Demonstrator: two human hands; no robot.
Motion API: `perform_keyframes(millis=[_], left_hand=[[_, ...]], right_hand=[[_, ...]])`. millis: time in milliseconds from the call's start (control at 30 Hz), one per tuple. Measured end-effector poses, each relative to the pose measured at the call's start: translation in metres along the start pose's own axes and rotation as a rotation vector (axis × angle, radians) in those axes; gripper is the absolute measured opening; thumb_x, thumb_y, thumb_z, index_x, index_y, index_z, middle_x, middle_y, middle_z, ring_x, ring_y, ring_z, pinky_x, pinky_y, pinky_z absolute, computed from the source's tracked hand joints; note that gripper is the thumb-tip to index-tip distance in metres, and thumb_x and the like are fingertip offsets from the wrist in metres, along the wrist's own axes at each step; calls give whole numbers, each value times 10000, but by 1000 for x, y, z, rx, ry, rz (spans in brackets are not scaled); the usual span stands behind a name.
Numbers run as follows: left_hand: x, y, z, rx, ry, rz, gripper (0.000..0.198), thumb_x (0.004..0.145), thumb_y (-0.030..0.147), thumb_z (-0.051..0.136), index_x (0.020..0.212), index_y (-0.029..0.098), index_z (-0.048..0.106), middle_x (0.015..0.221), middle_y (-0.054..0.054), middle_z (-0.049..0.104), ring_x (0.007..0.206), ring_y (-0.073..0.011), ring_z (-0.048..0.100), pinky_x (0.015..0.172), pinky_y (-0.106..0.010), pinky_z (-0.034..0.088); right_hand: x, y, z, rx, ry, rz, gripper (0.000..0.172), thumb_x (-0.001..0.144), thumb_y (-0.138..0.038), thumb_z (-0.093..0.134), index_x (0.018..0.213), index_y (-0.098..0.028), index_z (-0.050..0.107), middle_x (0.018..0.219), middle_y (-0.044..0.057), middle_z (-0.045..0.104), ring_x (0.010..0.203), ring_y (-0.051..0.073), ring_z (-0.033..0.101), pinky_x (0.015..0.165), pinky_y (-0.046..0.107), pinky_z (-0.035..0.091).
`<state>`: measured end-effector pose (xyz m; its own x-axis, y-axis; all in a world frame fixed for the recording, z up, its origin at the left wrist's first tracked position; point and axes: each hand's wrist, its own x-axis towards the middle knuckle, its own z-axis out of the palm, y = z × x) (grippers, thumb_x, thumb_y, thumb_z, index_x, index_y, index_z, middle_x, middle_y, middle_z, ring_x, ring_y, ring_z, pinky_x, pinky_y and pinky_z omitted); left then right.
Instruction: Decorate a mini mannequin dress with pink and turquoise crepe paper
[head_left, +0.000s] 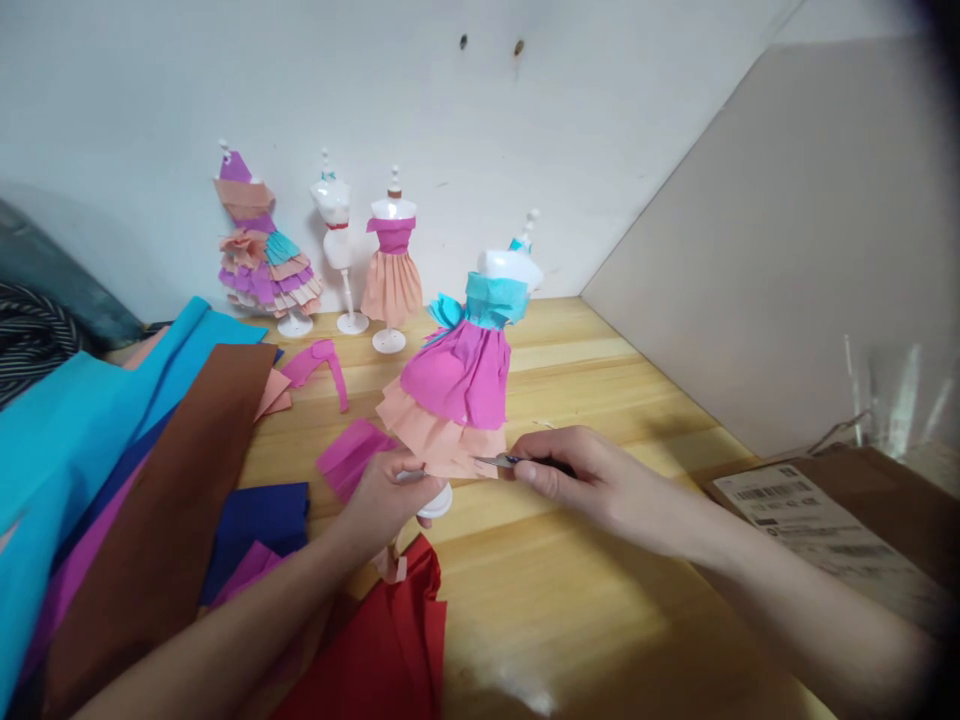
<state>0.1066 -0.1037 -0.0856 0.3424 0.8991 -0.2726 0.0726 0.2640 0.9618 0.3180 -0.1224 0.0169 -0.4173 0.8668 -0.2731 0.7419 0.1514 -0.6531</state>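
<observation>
Nearest to the camera, a red paper (382, 640) lies on the wooden table (570, 590). Just behind it, the left hand (386, 495) is closed around the white stand (436, 502) of a paper dress (457, 380). The right hand (592, 478) pinches a thin metal tool (501, 461), and its tip touches the peach hem of the dress. The dress stands between both hands, a little behind them. Farther back, three small dress forms (341, 245) stand by the wall (150, 90).
</observation>
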Motion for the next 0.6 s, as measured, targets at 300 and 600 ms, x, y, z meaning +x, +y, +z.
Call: perform_keyframes(millis=[300,600], left_hand=[[0,3,2,8,1,19,234,631,329,641,543,112,628,463,-2,549,417,-100,496,408,-205,423],[3,-14,-1,37,-9,10,246,684,328,620,557,117,617,465,5,551,410,-94,501,407,-192,404]], right_hand=[[3,6,1,87,-33,10,474,865,-599,361,657,-179,431,611,-37,282,557,101,272,508,251,223],[5,10,1,128,-35,-5,451,874,-565,371,657,-174,433,611,-38,262,550,98,251,493,248,200]])
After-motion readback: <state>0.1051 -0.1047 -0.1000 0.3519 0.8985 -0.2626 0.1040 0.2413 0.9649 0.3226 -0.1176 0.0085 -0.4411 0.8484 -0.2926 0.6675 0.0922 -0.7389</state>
